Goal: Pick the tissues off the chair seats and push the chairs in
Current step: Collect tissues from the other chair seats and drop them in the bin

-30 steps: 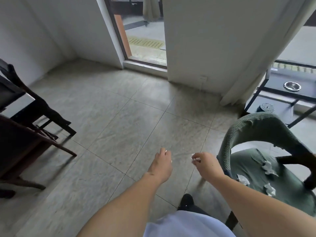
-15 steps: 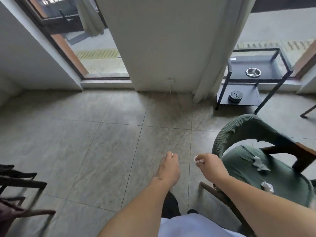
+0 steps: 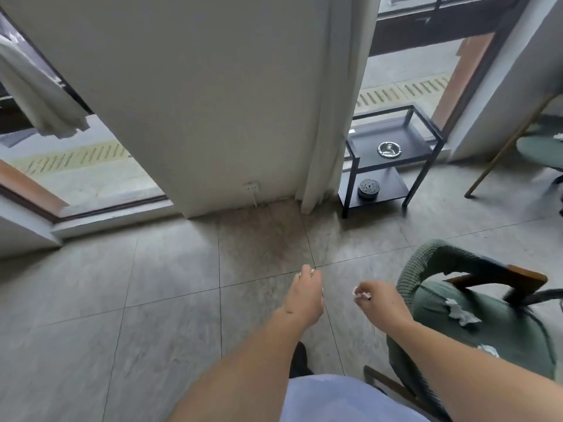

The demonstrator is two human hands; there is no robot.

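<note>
Nearest the camera, both bare forearms extended forward over the grey tiled floor (image 3: 170, 287). The right hand (image 3: 382, 303) was curled closed, pinching a small white tissue scrap (image 3: 359, 293) at its fingertips. The left hand (image 3: 306, 295) hung palm-down with the fingers curled together; a trace of white showed at the fingertips, though whether it held anything could not be told. The hands were apart, neither touching the chair.

Just right of the right hand stood a green upholstered armchair (image 3: 426, 263) with wooden arms. One crumpled tissue (image 3: 460, 312) lay on its seat near the backrest; a second tissue (image 3: 489, 350) lay nearer the camera on the same seat, partly hidden by the right forearm.

Farther off, a dark two-tier metal side table (image 3: 353, 153) stood by a pale curtain (image 3: 335, 102), bearing a metal ashtray (image 3: 389, 148) above and a dark round lidded object (image 3: 369, 187) below. At far right, another green chair seat (image 3: 539, 150) carried a white scrap, possibly a tissue.
</note>
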